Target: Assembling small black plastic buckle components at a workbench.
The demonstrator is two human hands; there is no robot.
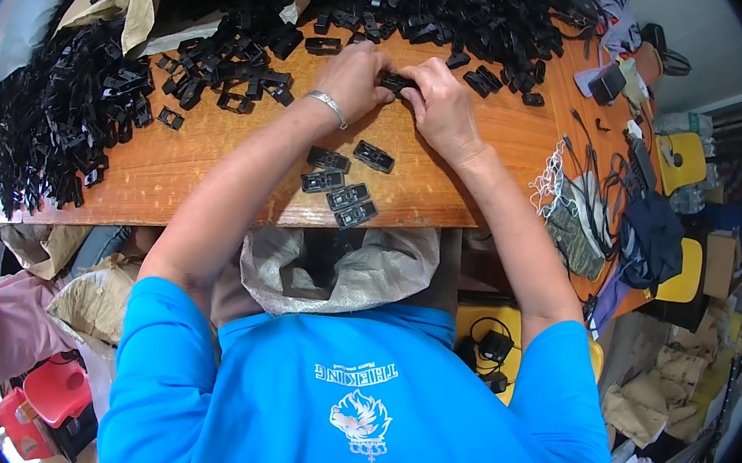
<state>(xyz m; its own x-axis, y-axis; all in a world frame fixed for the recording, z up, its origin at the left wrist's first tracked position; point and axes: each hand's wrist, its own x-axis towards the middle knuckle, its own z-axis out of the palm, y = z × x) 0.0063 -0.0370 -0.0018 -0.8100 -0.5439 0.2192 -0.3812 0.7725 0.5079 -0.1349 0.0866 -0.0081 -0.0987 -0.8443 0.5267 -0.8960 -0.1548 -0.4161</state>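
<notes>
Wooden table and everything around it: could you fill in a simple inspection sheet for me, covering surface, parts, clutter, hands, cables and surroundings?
Surface: wooden table, orange-brown, with piled black parts along the far side.
Job's things: five loose black parts near the front edge.
Clutter: dark blue cloth and white cords toward the right end.
Hands: left hand and right hand together hold one small black part.
Cables: black cables lie loosely at the right.
Surroundings: open pale sack below the front edge; yellow seats right; someone's pink sleeve left.

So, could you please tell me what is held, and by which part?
A small black plastic piece: the left hand grips its left end, the right hand its right end.
</notes>
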